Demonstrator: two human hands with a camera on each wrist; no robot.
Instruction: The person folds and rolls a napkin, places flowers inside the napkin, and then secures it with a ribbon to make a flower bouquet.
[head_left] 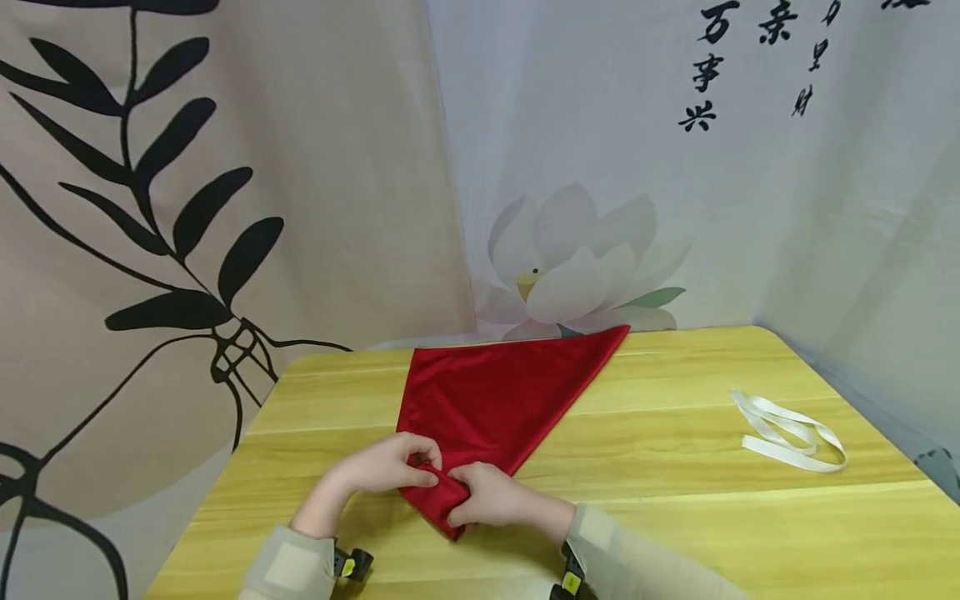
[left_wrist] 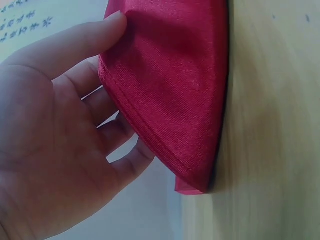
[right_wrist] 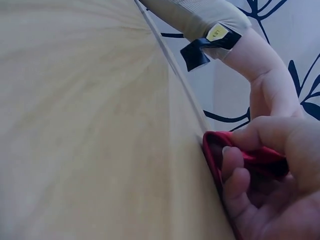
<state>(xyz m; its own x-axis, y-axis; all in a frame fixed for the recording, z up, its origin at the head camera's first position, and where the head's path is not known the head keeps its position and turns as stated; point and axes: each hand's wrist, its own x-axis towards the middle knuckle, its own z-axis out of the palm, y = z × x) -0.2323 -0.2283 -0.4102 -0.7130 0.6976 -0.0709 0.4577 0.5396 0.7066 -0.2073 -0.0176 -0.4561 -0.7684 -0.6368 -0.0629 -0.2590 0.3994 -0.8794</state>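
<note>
A red satiny cloth (head_left: 502, 396) lies on the table, folded into a roughly triangular shape with one point stretching to the far right. At its near left edge my left hand (head_left: 381, 463) pinches the fabric between thumb and fingers. In the left wrist view the hemmed edge of the red cloth (left_wrist: 170, 95) runs down past the fingers to a corner. My right hand (head_left: 497, 497) holds the near end, close beside the left. The right wrist view has the right hand (right_wrist: 280, 175) with thumb and curled fingers on a turned-over fold of cloth.
A loosely looped white ribbon (head_left: 787, 433) lies on the right side of the wooden table (head_left: 660, 467). Behind the table's far edge hangs a curtain (head_left: 345, 167) printed with leaves, a lotus and characters. Each wrist wears a small black camera (head_left: 354, 565).
</note>
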